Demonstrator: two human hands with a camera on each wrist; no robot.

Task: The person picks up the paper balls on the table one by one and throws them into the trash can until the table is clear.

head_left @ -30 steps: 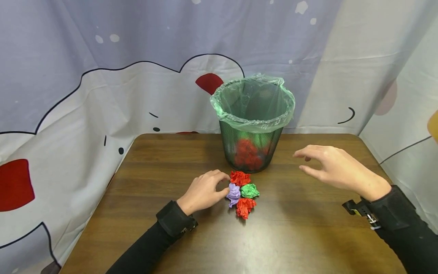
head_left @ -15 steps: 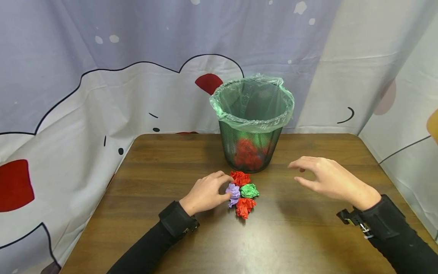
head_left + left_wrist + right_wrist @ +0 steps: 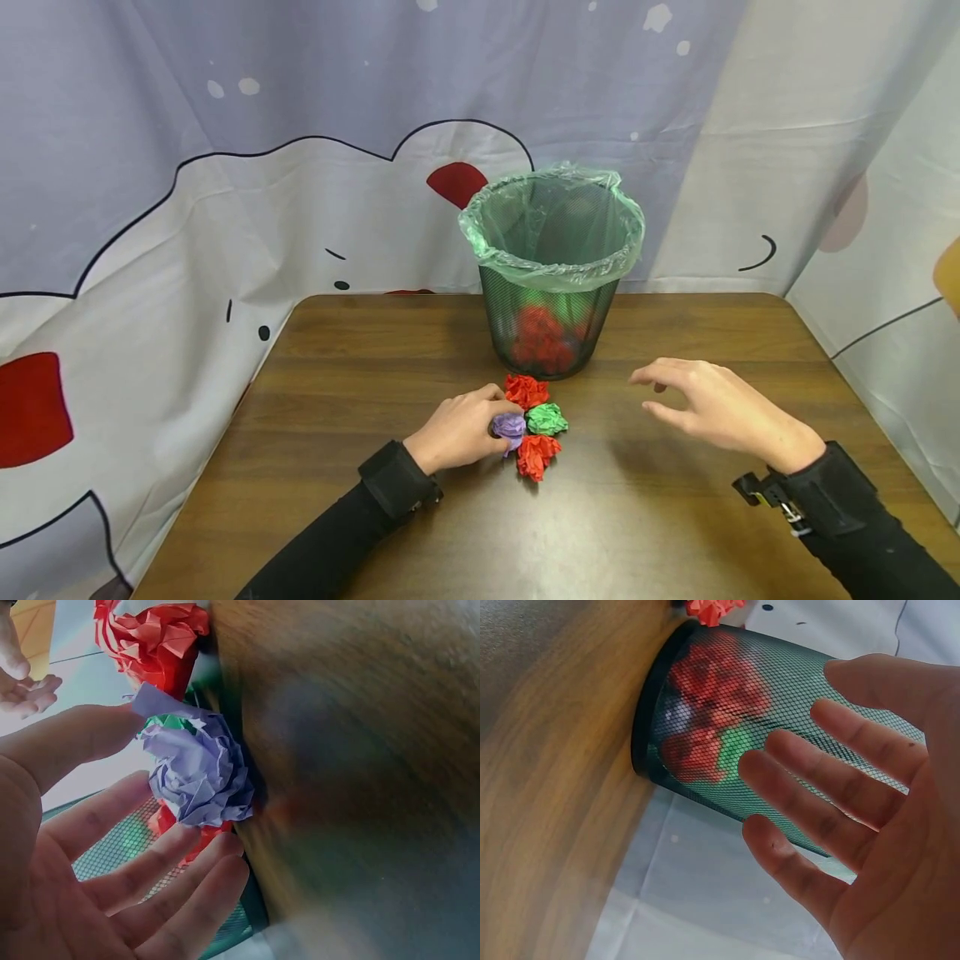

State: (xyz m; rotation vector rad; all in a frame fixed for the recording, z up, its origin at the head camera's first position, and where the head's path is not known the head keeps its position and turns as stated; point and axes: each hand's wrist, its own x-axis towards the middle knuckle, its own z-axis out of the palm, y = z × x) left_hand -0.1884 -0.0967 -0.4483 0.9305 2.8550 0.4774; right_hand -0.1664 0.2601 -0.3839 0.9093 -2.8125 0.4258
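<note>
Four crumpled paper balls would be a count, so by colour: a purple crumpled paper ball (image 3: pixel 509 427) lies at the left of a small cluster on the table. My left hand (image 3: pixel 463 427) pinches it, thumb on one side and fingertips on the other; the left wrist view shows the thumb against a flap of the purple paper (image 3: pixel 196 769). Touching or close beside it are a green paper ball (image 3: pixel 547 419), a red one (image 3: pixel 527 391) behind and another red one (image 3: pixel 536 457) in front. My right hand (image 3: pixel 716 410) hovers over the table at the right, fingers loosely bent, holding nothing.
Behind the cluster stands a black mesh wastebasket (image 3: pixel 491 312) lined with a green plastic bag (image 3: pixel 558 275). Red, green and purple paper shows through its mesh. A printed curtain (image 3: pixel 337 217) hangs behind the wooden table (image 3: pixel 337 367).
My left hand has moved slightly right and its fingers have closed round the purple paper ball, which has turned a little. My right hand has come lower and a bit to the left.
</note>
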